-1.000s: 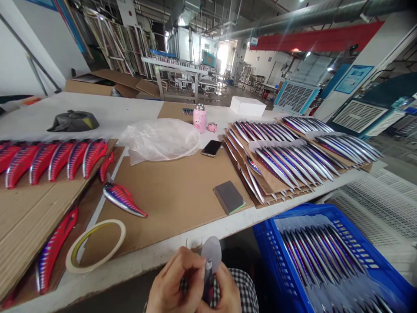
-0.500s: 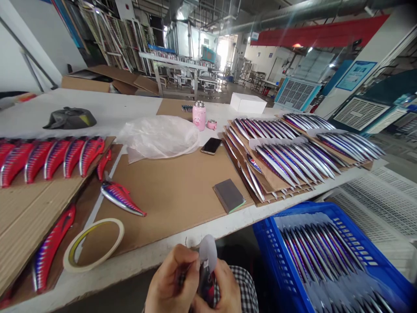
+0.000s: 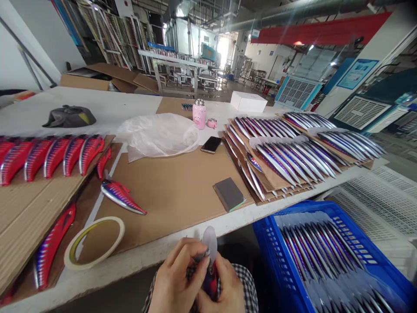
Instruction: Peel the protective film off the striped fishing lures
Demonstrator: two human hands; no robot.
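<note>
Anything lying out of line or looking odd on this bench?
Yes. One red-and-silver lure lies alone and slanted on the bare cardboard sheet, away from the neat row of red lures. Another lure sits crosswise in the gap of the silver lure stack. Nothing looks spilled or broken.

Bare left hand [image 3: 177, 282] and right hand [image 3: 224, 291] (no gloves), above black-and-white checked clothing [image 3: 247, 287].

Tape ring [image 3: 94, 242] left of sanding block [image 3: 229, 194], crate [image 3: 329, 256] right below table [image 3: 130, 108].
</note>
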